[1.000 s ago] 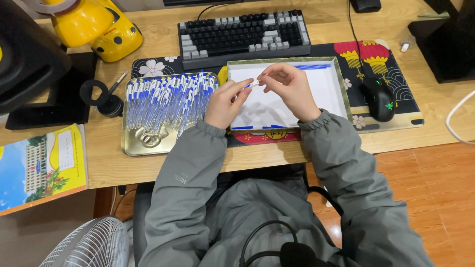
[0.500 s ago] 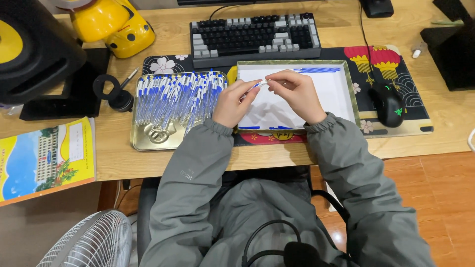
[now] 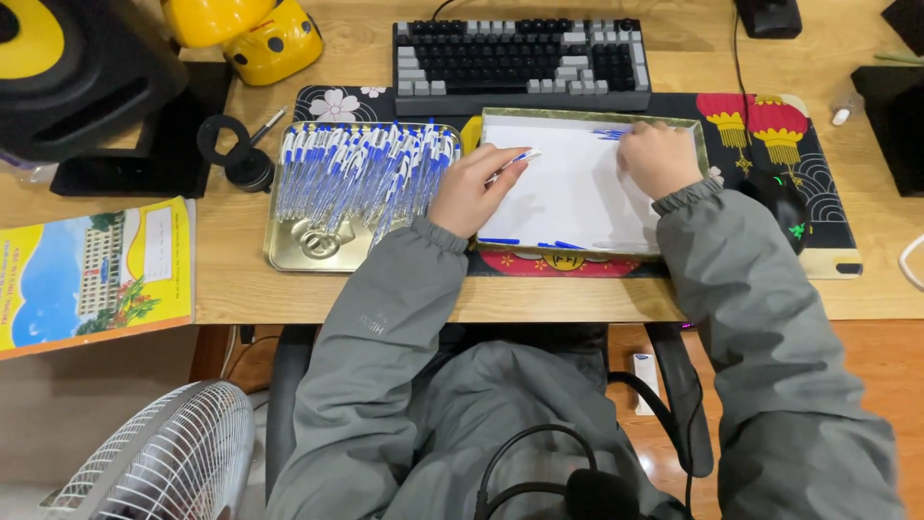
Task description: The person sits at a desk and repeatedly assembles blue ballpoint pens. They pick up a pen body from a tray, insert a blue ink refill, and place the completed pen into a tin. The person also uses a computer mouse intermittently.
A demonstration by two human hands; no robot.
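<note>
On the desk, seen from the head camera, the person is sitting before two shallow metal trays lying side by side. Left hand [image 3: 478, 190] is closing its fingers on a single white-and-blue pen [image 3: 513, 162], holding it over the left edge of the white-lined tray [image 3: 577, 246]. Right hand [image 3: 657, 157] is reaching toward one o'clock, curled down onto a few blue pen parts [image 3: 610, 134] at the tray's far corner; whether it is pinching one I cannot tell. Along the tray's near edge, at six o'clock, a few more blue pieces [image 3: 558, 245] are lying loose. At nine o'clock the gold tray [image 3: 310, 246] is holding a dense pile of pens [image 3: 361, 173], so a great many look finished, judging by the pile, and few parts are remaining. At twelve o'clock a keyboard [image 3: 520, 63] is sitting; at three o'clock a mouse [image 3: 782, 199] is resting on the patterned mat [image 3: 770, 120].
</note>
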